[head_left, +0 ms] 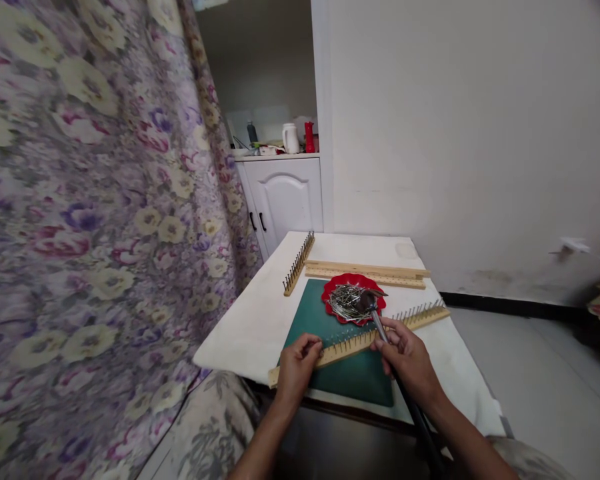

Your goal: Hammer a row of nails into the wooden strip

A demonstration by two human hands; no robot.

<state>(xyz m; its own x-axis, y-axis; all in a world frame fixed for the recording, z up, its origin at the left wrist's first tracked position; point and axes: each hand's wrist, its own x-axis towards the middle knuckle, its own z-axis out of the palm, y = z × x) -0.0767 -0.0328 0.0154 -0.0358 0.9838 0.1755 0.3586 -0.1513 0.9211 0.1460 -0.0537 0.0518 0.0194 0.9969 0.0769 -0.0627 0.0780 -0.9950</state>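
A long wooden strip [350,347] set with a row of upright nails lies slantwise across a green mat [350,383]. My left hand [300,360] is closed in a pinch at the strip's left part; whatever is between its fingertips is too small to make out. In my right hand [405,353] is a hammer [380,327] with a metal shaft and dark grip, held partway along the shaft. The hammer's head is over a red scalloped dish [329,313] heaped with loose nails [343,300].
Another nailed strip [300,263] stands at the table's back left. Bare wooden strips [365,272] lie behind the dish. A white cloth [245,327] covers the table. A floral curtain [105,200] hangs at left, with a white cabinet [285,193] and a wall behind.
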